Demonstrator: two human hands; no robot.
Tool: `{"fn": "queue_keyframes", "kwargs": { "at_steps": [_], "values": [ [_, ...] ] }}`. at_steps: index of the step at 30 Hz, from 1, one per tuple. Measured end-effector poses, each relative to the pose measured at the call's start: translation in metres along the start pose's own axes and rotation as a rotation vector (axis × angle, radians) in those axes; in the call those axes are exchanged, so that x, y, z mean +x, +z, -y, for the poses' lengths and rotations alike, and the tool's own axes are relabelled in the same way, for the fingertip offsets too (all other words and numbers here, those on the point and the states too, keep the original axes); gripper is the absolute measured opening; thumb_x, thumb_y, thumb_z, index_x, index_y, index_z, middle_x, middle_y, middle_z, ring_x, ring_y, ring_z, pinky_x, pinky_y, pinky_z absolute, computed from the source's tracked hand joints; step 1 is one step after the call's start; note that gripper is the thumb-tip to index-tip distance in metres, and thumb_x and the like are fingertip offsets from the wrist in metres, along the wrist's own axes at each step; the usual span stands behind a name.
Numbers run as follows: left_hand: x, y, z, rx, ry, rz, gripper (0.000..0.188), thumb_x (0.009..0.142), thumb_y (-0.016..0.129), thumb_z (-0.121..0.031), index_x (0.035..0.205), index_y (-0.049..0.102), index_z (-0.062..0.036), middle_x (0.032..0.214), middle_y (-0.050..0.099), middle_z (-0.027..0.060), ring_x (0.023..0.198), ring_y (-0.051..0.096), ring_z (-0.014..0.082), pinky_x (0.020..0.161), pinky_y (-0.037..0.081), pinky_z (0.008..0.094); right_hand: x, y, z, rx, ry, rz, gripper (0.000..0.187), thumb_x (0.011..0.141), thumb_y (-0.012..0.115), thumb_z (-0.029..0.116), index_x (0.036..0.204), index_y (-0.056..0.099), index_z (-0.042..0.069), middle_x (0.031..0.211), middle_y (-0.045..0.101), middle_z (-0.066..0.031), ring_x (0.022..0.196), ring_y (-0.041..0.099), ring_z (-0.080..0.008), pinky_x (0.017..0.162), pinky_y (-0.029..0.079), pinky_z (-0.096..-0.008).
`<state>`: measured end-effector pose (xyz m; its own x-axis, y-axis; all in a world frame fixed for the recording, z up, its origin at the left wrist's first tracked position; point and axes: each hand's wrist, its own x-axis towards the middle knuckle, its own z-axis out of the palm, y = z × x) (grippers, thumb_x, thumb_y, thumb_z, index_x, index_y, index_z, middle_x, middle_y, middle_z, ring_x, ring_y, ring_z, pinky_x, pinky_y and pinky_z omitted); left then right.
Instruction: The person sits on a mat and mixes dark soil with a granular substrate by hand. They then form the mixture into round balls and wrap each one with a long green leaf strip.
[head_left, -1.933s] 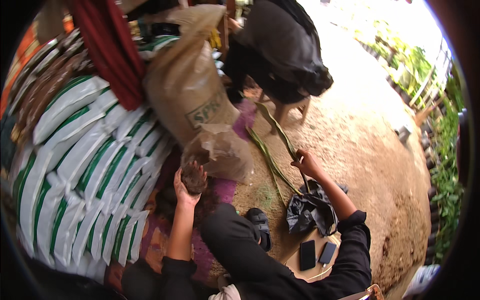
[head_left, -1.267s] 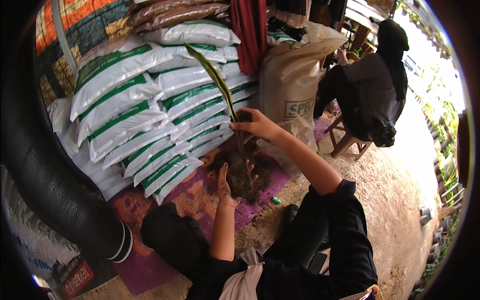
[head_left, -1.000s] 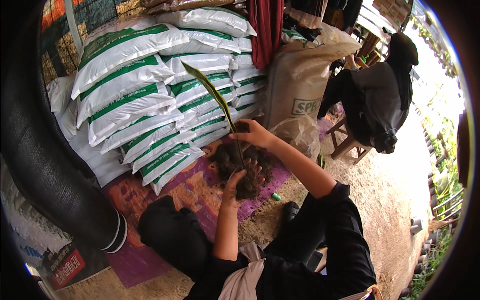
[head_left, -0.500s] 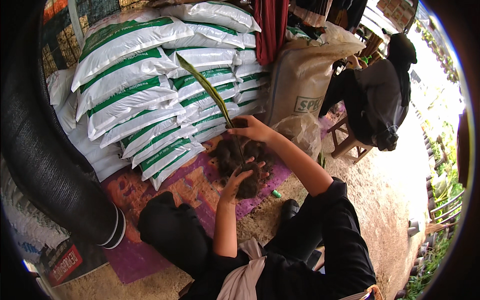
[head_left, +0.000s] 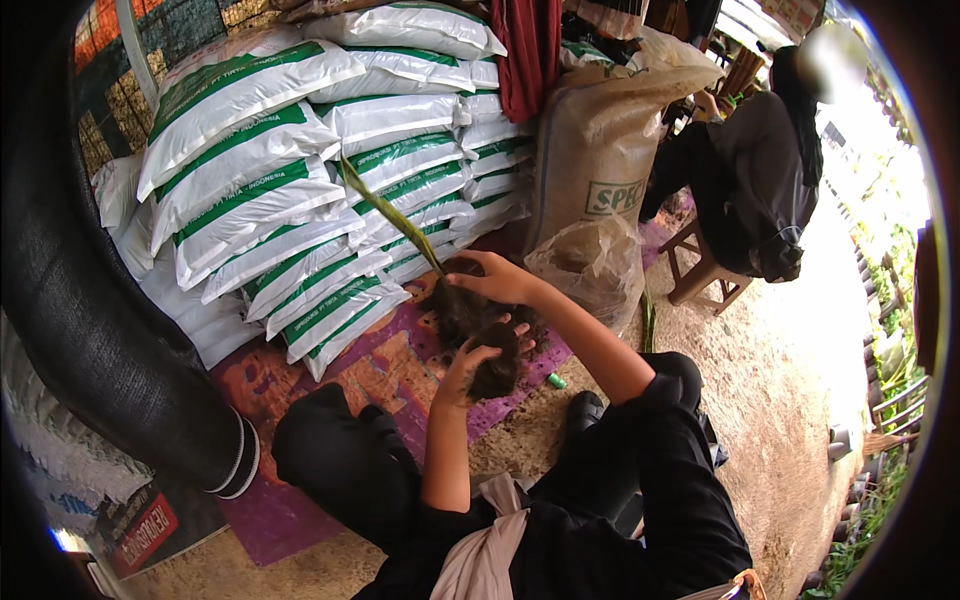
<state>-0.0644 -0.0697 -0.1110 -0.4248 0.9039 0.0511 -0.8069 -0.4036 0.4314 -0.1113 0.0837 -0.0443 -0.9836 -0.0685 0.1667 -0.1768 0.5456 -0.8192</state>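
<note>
A long, narrow green leaf with paler edges [head_left: 395,218] slants up and to the left over the mat. My right hand [head_left: 497,280] is closed round its lower end, fingers curled over it. Just below, my left hand [head_left: 468,372] cups a dark, fibrous clump of soil [head_left: 495,376], its thumb and fingers spread round the sides. Behind both hands a loose heap of dark soil [head_left: 455,308] lies on the purple mat. Where the leaf's base ends is hidden by my right hand and the dark soil.
White-and-green sacks [head_left: 250,190] are stacked behind the mat [head_left: 275,520]. A large tan sack [head_left: 590,150] stands at the back right, a clear plastic bag [head_left: 600,265] before it. A black roll [head_left: 110,330] leans at left. A person [head_left: 745,180] sits on a stool [head_left: 705,275] at right.
The leaf has dropped lower, and my right hand has come down slightly with it, closer to the soil heap. My left hand still cups the clump.
</note>
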Motion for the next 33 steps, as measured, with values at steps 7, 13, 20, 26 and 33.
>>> {"fn": "queue_keyframes", "kwargs": {
  "at_steps": [7,13,20,26,33],
  "values": [
    [-0.002,-0.012,-0.002,0.064,0.009,-0.163,0.059,0.076,0.053,0.000,0.132,0.033,-0.0014,0.129,0.041,0.0207,0.112,0.048,0.0323,0.086,0.046,0.0532,-0.066,-0.007,0.036,0.044,0.052,-0.134,0.053,0.076,0.069,0.029,0.114,0.052,-0.003,0.101,0.056,-0.0158,0.094,0.058,-0.0244,0.079,0.046,-0.0316],
    [0.003,-0.016,0.003,0.330,0.072,-0.233,0.057,0.076,0.055,-0.001,0.130,0.039,-0.0016,0.126,0.045,0.0126,0.108,0.051,0.0211,0.091,0.043,0.0356,-0.118,0.000,0.022,0.204,0.215,-0.088,0.066,0.071,0.076,0.018,0.125,0.043,-0.001,0.116,0.054,-0.0123,0.107,0.051,-0.0168,0.091,0.042,-0.0311],
    [0.002,0.011,-0.003,0.719,0.006,-0.310,0.058,0.076,0.057,-0.005,0.130,0.039,0.0012,0.124,0.048,0.0095,0.113,0.045,0.0173,0.098,0.033,0.0291,-0.142,0.014,0.007,0.514,0.181,-0.156,0.070,0.065,0.078,0.009,0.125,0.044,0.000,0.119,0.053,-0.0123,0.110,0.050,-0.0184,0.092,0.041,-0.0318],
    [0.010,0.006,-0.011,0.626,-0.032,-0.303,0.056,0.076,0.059,-0.007,0.128,0.041,0.0037,0.122,0.050,0.0086,0.111,0.047,0.0166,0.096,0.035,0.0277,-0.136,0.022,0.009,0.685,0.162,-0.246,0.051,0.066,0.075,0.001,0.110,0.049,0.003,0.105,0.056,-0.0065,0.098,0.053,-0.0130,0.083,0.046,-0.0291],
    [0.018,-0.025,-0.016,0.472,-0.011,-0.460,0.050,0.082,0.058,-0.020,0.126,0.045,0.0007,0.120,0.053,0.0078,0.108,0.051,0.0167,0.093,0.039,0.0272,-0.124,0.038,-0.011,0.713,0.216,-0.418,0.047,0.065,0.074,0.000,0.107,0.053,-0.001,0.100,0.060,-0.0064,0.090,0.056,-0.0121,0.080,0.047,-0.0272]
  ]
}}
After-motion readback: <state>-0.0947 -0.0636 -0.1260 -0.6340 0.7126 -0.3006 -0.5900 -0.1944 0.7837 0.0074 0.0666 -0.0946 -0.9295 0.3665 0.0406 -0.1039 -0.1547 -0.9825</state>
